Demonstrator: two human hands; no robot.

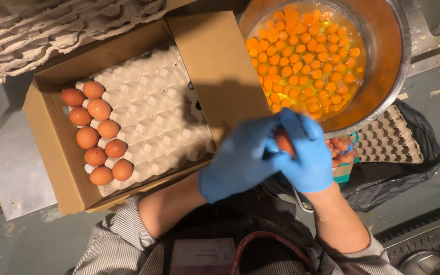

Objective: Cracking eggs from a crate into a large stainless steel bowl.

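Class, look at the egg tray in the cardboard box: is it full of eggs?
No: the tray holds eggs only along its left side.

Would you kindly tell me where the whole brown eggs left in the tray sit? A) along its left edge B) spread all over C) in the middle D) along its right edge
A: the whole brown eggs sit in two columns at the left edge of the tray; its other cups are bare.

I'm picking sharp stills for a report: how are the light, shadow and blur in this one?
Head view: warm, dim light; the hands holding a brown egg are motion-blurred; their shadow falls on the box flap; glare glints on the yolks in the metal bowl; the eggs in the tray look sharp.
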